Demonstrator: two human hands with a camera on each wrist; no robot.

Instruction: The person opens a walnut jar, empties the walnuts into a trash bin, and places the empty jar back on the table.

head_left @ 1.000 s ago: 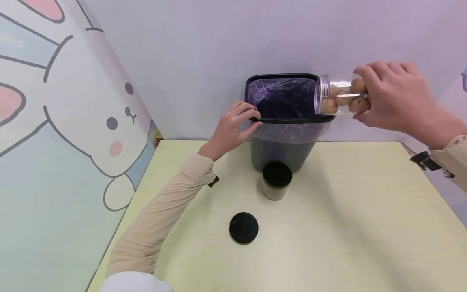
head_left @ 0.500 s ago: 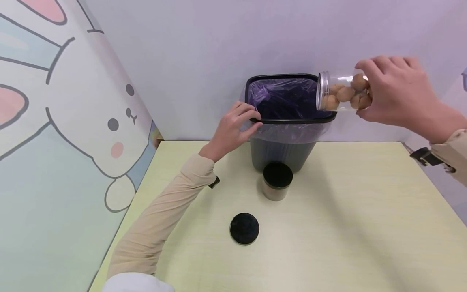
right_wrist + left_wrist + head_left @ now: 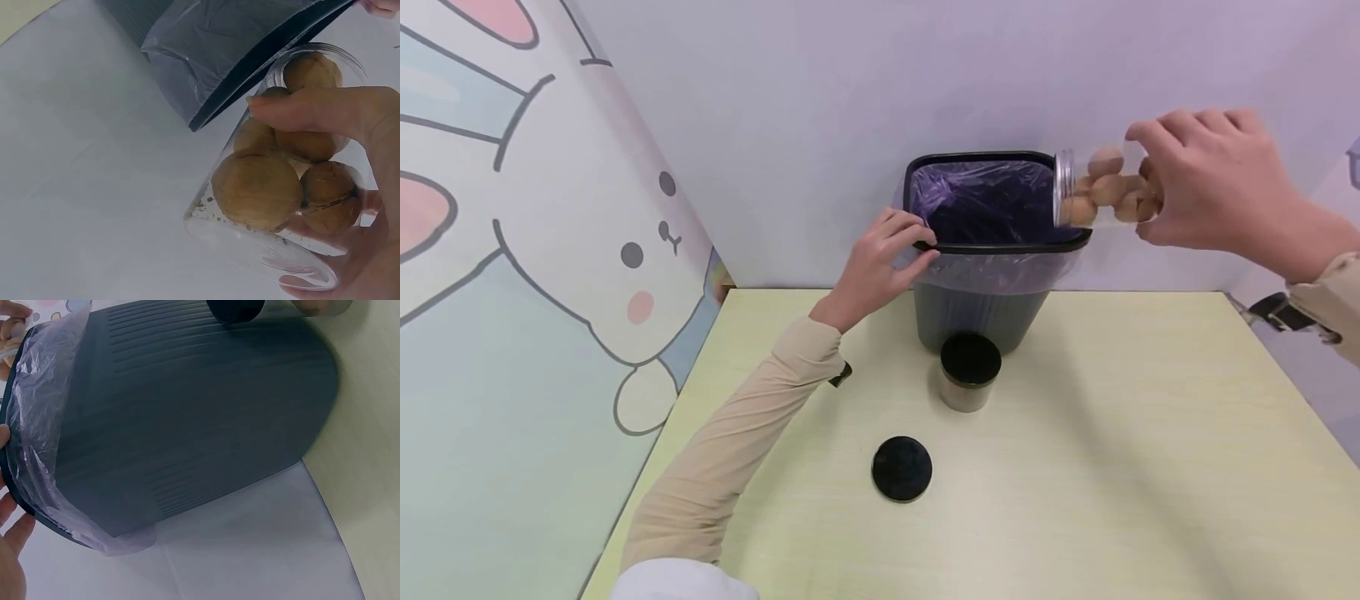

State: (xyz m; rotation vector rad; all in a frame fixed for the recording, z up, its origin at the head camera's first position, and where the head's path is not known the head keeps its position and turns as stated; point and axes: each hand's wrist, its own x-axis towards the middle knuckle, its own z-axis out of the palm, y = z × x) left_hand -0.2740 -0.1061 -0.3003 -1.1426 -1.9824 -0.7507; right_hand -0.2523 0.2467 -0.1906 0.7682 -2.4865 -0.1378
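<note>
My right hand [image 3: 1221,187] grips a clear plastic jar [image 3: 1065,190] near its base. The jar lies on its side in the air, its open mouth over the right edge of the trash bin [image 3: 981,308]. Several round brown walnuts [image 3: 256,190] are inside, one with a dark crack along it; dark crumbs cling to the jar's wall. At the bin's front left corner, my left hand [image 3: 880,262] pinches the black rim between thumb and fingers. A purple translucent liner [image 3: 44,419] folds over that rim.
A second jar [image 3: 966,392] with a black lid on stands in front of the bin. Nearer lies a loose black lid [image 3: 902,469] on the pale table [image 3: 1112,500]. Behind the bin rises a wall [image 3: 820,100]; a rabbit mural [image 3: 572,208] covers the left side.
The right hand has risen slightly and turned the jar, so its mouth now shows edge-on. The walnuts have shifted inside. The left hand stays on the rim.
</note>
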